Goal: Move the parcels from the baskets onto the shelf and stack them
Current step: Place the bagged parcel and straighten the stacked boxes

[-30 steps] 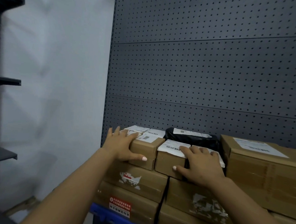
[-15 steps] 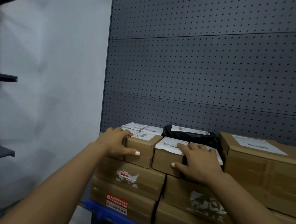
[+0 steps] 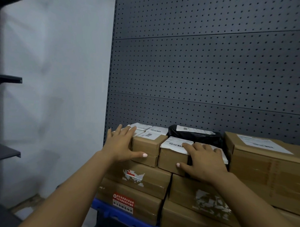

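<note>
Two hands are on the top row of parcels, which stand stacked before the dark pegboard. The left hand lies with straight, spread fingers against the left side of a small brown box, the thumb across its front; it presses and does not clasp. The right hand lies flat on a second small box that carries a white label, fingers relaxed on top and thumb on the front face, so this hand is also open. Behind these two boxes I count about three more small parcels with white labels, but their edges run together and the left hand covers part of them, so the number is not sure. One black bag parcel lies behind the right hand. One large carton stands at the right, cut off by the frame edge. Under the top row four wider cartons are visible, two on two, with torn labels; the right ones are partly hidden by the right forearm. The stack rests on a blue base, of which only a strip shows. At the far left three dark shelf boards enter the picture, blurred and cut off
</note>
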Available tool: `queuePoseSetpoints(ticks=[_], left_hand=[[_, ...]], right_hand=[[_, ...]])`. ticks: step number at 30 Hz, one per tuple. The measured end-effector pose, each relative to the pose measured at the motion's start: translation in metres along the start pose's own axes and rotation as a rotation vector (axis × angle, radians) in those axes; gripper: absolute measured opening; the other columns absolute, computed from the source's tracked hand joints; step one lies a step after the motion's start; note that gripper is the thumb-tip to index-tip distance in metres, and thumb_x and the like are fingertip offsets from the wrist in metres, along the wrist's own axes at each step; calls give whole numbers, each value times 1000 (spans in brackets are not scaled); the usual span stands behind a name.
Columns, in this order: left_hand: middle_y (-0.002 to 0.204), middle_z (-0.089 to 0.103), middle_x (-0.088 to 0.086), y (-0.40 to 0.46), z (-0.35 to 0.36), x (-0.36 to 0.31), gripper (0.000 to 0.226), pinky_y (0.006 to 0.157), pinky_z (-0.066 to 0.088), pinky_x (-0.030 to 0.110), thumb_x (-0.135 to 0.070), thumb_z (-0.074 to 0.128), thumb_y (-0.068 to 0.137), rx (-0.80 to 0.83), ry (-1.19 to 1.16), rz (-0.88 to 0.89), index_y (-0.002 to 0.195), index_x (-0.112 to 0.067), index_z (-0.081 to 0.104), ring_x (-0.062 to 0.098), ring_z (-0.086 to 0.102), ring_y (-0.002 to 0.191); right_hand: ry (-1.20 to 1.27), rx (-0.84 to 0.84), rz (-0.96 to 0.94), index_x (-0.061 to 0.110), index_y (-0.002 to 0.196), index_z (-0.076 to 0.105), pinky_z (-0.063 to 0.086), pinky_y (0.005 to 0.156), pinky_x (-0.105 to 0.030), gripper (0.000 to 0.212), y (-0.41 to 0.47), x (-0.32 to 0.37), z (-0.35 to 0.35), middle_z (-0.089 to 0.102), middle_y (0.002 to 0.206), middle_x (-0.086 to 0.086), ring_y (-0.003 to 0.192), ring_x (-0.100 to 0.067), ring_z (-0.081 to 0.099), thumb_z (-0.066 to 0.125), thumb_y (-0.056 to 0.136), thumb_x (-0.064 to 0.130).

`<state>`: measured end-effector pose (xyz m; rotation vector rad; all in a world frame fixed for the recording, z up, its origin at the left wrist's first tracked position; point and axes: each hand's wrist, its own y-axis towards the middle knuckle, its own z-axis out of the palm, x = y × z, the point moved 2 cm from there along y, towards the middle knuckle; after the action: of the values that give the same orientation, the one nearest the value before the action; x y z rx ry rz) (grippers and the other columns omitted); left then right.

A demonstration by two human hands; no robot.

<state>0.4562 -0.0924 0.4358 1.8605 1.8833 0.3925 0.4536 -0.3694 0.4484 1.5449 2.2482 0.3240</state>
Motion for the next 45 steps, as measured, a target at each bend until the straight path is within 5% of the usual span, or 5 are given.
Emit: queuePoseSetpoints(ticks=[13,18,24,30,45], left_hand=[[158,-16,6,-97,70,38,126,118,1,48,-84,49,65,7,-167,-231,147,-21,-23,24,-11,146],[160,-7,8,-108,92,45,129,117,10,52,-83,53,64,118,-227,-277,147,-20,-23,25,-1,147],[159,10,5,-108,105,53,138,112,25,55,-91,55,48,151,-383,-299,144,-31,-25,24,18,144],[153,27,3,-108,115,63,139,106,37,54,-92,58,42,81,-429,-334,147,-34,-12,24,32,138],[154,19,4,-101,118,56,142,109,33,50,-63,80,54,51,-531,-356,147,-29,-22,26,27,139]], right_hand=[[-13,-37,-9,35,151,-2,9,115,-55,91,-7,-2,-11,11,161,-1,147,-27,9,29,79,82],[38,-314,-196,22,141,43,34,108,-48,78,-42,23,-13,54,137,-6,129,-27,48,26,82,71],[38,-57,-242,27,125,58,40,94,-36,65,-87,47,38,64,124,0,110,-17,64,36,76,64],[239,123,-260,33,147,25,2,115,-29,62,-104,64,89,-4,161,0,147,-17,8,41,92,58],[442,170,-247,37,112,43,20,113,-33,37,-101,89,114,-22,158,-3,140,-24,15,52,84,59]])
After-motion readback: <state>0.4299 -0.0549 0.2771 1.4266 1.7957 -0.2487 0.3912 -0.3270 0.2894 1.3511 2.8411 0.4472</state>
